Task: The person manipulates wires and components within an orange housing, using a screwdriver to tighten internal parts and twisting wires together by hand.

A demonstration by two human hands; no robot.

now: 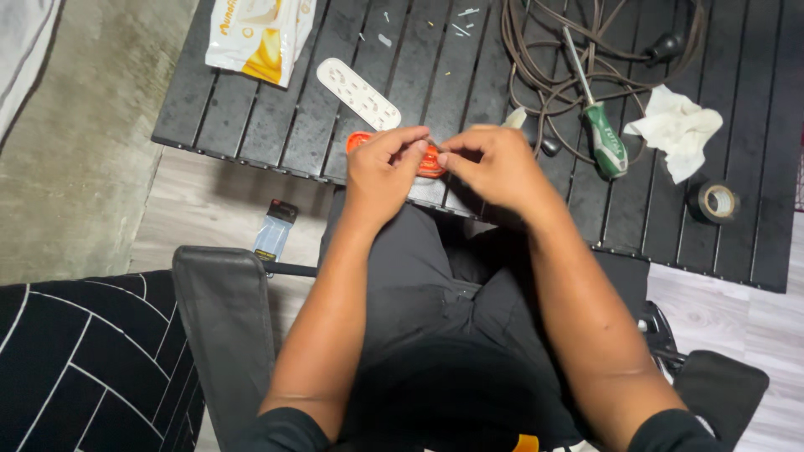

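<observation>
We pinch a small flat orange plastic piece (430,161) between left hand (381,172) and right hand (494,163), fingers closed on it, at the black slatted table's (251,109) near edge. Green-handled screwdriver (605,138) sits at 2 o'clock, white perforated strip (358,93) at 11.

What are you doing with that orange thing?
A person sits at a black slatted table, and both hands, left hand and right hand, pinch a small orange part at the table's near edge. A white strip lies just behind it. To the right lie a green-handled screwdriver on a coiled cable, a crumpled tissue and a tape roll.
</observation>
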